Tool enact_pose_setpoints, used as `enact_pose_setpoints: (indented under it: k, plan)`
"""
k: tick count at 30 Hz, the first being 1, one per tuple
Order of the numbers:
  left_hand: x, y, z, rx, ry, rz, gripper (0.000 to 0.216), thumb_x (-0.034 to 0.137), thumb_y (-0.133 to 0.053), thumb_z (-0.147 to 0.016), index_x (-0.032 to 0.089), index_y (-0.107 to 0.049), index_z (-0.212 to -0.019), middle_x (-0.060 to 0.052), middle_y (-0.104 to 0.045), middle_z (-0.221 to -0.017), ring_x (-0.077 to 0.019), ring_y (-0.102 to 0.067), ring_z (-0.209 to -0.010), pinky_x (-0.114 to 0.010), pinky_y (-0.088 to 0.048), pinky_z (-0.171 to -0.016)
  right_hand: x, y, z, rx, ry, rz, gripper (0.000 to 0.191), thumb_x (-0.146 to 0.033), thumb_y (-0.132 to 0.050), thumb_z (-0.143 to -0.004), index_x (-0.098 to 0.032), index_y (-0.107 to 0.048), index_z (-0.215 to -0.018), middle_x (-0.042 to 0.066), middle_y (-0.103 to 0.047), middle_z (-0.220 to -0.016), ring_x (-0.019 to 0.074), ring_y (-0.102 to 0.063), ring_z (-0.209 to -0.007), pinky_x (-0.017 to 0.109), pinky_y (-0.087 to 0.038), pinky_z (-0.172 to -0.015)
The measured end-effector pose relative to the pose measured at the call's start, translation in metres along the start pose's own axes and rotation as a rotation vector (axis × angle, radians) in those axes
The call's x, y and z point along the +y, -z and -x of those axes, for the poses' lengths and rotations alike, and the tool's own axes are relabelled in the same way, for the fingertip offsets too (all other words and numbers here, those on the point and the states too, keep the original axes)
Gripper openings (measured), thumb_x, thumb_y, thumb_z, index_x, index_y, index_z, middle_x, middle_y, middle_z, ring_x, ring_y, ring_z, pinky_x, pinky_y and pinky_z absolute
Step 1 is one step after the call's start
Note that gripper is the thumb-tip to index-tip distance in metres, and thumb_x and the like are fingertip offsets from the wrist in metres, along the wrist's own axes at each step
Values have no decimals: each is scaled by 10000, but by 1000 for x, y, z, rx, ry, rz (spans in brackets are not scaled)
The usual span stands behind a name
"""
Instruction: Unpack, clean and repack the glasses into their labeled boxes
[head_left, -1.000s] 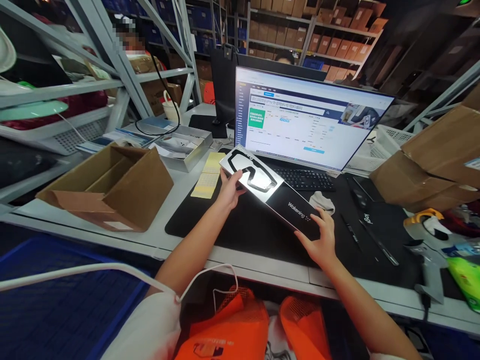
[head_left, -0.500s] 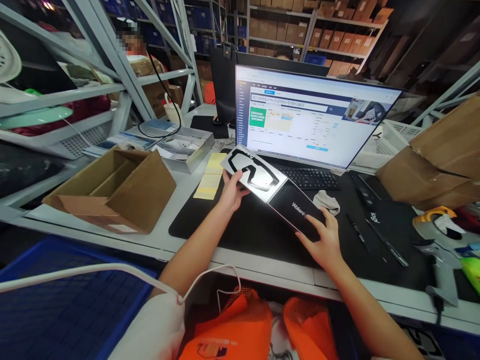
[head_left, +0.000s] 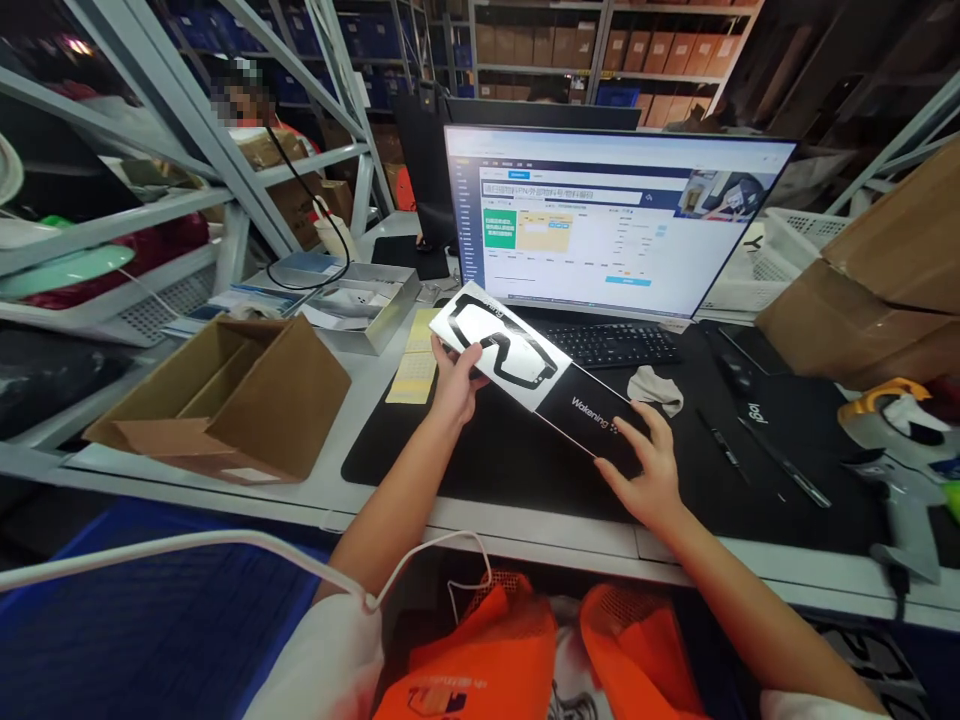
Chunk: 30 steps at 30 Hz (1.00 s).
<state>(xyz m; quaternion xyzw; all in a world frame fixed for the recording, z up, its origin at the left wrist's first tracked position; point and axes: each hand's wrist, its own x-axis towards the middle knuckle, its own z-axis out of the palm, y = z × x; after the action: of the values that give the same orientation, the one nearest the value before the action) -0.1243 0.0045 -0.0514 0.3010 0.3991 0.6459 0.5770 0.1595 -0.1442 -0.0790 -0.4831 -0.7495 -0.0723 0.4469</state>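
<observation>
A long slim box (head_left: 501,345), white on one half and black on the other, is held slanted above the black desk mat (head_left: 420,455). Its white half carries a drawing of goggle-like glasses, and the black half reads "Wakening". My left hand (head_left: 457,383) grips the white end, thumb on top, with the other fingers partly hidden beneath. At the black end, my right hand (head_left: 649,470) is closed around the box's edges. Just behind the box lies the keyboard (head_left: 611,345). A crumpled pale cloth (head_left: 655,389) sits close to my right fingers.
A monitor (head_left: 600,230) stands behind the mat. Left are an open cardboard box (head_left: 300,400), yellow notes (head_left: 412,375) and a grey tray (head_left: 375,325). Right are a mouse (head_left: 737,375), pens (head_left: 724,445), a barcode scanner (head_left: 900,520) and a large carton (head_left: 862,300). A person (head_left: 251,100) is beyond the rack.
The box has tilted a little, so glare has left its white face and the whole word "Wakening" shows. Both hands keep hold of it. The camera view has shifted slightly.
</observation>
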Motion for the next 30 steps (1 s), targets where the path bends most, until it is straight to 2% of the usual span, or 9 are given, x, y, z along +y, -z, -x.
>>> enact_pose_setpoints:
  k: [5, 11, 14, 16, 18, 22, 25, 27, 30]
  plan:
    - [-28, -27, 40, -71, 94, 84, 896, 358, -871, -712, 439, -338, -1428, -7, -625, -1265, -199, -672, -1014, -401, -613, -848, -5, -3, -1, 175, 34, -118, 681, -534, -448, -997, -312, -335, -1630, 88, -122, -1743, 434, -152, -1590, 773, -208, -1200]
    - [-50, -39, 84, -204, 56, 22, 1054, 398, -908, -712, 484, -196, -1485, -48, -416, -1536, -250, -570, -1298, -450, -545, -1040, -13, -32, -43, 145, 87, -44, 859, -532, -639, -930, -346, -219, -1657, 61, -35, -1758, 396, -76, -1610, 718, -173, -1242]
    - [-42, -30, 77, -242, -142, -83, 1218, 478, -933, -668, 518, -101, -1556, -73, -268, -1622, -284, -503, -1377, -431, -543, -1040, 5, -39, -58, 38, -51, -96, 1019, -561, -755, -861, -313, -179, -1664, 146, -137, -1735, 394, -182, -1593, 664, -273, -1238]
    - [-33, -23, 68, -286, -261, -147, 1305, 471, -940, -657, 514, -28, -1589, -84, -314, -1600, -284, -475, -1409, -431, -533, -1061, 19, -42, -58, -58, -167, -239, 1038, -615, -738, -861, -266, -180, -1664, 195, -296, -1675, 368, -312, -1555, 612, -339, -1229]
    - [-26, -15, 60, -401, -254, -224, 1254, 457, -943, -655, 438, -133, -1612, -102, -469, -1499, -293, -500, -1395, -466, -511, -1096, 28, -45, -50, -110, -228, -420, 1029, -678, -654, -898, -238, -131, -1667, 216, -367, -1634, 335, -379, -1528, 569, -382, -1218]
    - [-23, -3, 51, -725, 147, -402, 772, 476, -961, -600, 207, -676, -1265, -151, -704, -1222, -388, -634, -1227, -586, -497, -1086, 23, -44, -33, -207, -136, -496, 1016, -759, -547, -916, -208, -138, -1666, 222, -289, -1675, 326, -303, -1564, 545, -345, -1240]
    - [-32, 0, 50, -741, 212, -375, 685, 469, -967, -573, 180, -734, -1149, -157, -739, -1170, -414, -663, -1176, -623, -498, -1071, 23, -16, -32, -387, -68, -375, 890, -729, -437, -984, -208, -198, -1665, 169, -204, -1721, 326, -226, -1589, 544, -278, -1263]
    - [-38, -2, 51, -697, 157, -403, 691, 450, -968, -572, 180, -727, -1161, -155, -735, -1174, -417, -655, -1195, -631, -486, -1089, 39, 23, -29, -409, -128, -218, 768, -678, -357, -1032, -211, -300, -1639, 140, -248, -1713, 317, -255, -1582, 552, -230, -1273]
    - [-45, -7, 54, -626, 3, -499, 920, 371, -991, -536, 207, -621, -1363, -161, -652, -1354, -409, -566, -1342, -624, -393, -1190, 88, 108, -6, -150, -413, 230, 591, -570, -485, -1013, -149, -623, -1403, 214, -499, -1550, 337, -448, -1467, 529, -312, -1226]
